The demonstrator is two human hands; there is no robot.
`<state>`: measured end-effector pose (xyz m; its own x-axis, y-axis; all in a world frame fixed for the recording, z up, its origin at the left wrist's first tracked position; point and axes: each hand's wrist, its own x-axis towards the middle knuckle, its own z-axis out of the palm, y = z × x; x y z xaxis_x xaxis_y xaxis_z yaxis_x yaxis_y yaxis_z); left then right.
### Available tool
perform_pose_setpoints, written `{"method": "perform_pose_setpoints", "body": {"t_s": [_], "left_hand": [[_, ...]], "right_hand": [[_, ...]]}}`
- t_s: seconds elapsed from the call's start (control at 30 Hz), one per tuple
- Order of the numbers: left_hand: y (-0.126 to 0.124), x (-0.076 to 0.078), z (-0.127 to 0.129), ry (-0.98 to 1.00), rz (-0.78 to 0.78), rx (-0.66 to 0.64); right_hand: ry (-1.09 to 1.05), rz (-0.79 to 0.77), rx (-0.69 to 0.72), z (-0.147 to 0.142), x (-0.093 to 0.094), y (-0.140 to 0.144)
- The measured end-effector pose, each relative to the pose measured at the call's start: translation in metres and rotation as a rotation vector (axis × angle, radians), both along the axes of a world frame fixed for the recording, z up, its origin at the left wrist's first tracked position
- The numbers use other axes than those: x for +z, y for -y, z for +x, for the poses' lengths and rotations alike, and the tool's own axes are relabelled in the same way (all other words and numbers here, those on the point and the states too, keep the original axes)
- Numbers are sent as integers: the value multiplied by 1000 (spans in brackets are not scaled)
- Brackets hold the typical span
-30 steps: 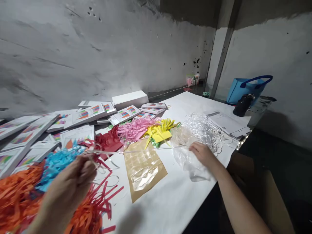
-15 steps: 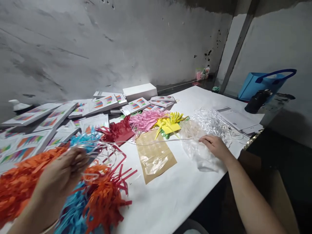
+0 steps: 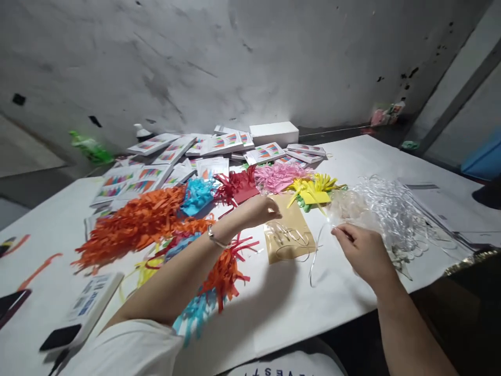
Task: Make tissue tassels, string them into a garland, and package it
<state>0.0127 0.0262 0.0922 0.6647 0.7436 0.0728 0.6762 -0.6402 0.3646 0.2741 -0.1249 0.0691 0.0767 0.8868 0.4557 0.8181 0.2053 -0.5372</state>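
My left hand (image 3: 260, 211) is closed above a brown paper sheet (image 3: 291, 209) with a clear film over its lower part. Loops of white string (image 3: 287, 243) show just beneath that hand and seem to hang from its curled fingers. My right hand (image 3: 362, 250) pinches the white string near a yellow strip, and a loose end dangles toward the table. Just behind the hands are fringed paper tassels in yellow (image 3: 315, 190), pink (image 3: 279, 177) and dark red (image 3: 242, 185). Beside my right hand is crumpled clear plastic (image 3: 350, 209) and a tangle of white string.
Orange tassels (image 3: 136, 219) and blue tassels (image 3: 198, 196) spread across the left. Printed white packs (image 3: 223, 143) are piled near the wall, by a white box (image 3: 274, 133). A white device (image 3: 88, 308) lies at front left, with flat packs (image 3: 438, 203) on the right.
My left hand has moved right, from beside the orange and blue tassels to over the brown paper, near my right hand. The taut string is now slack in loops. The view has turned left.
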Motion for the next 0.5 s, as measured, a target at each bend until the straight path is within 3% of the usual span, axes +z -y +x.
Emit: {"method": "perform_pose_setpoints", "body": {"t_s": [0.13,0.2,0.3,0.33,0.4,0.43,0.5], "left_hand": [[53,-17,-41,142,-106,198],[91,-34,-52,194,-193,234],[149,-63,-54,355,-468,182],[164,-73,-53,628,-710,223],[184,-88,-54,1074,-954,416],[190,-93,-58,1263,-993,516],[196,-96,-76,1394,-925,641]], "right_hand": [[96,111,-47,-17,-17,13],[103,155,30,-44,-26,19],[139,191,259,-102,-44,31],[171,192,359,-121,-50,36],[229,198,534,-153,-62,46],[220,197,607,-164,-65,49],[158,212,713,-177,-66,50]]}}
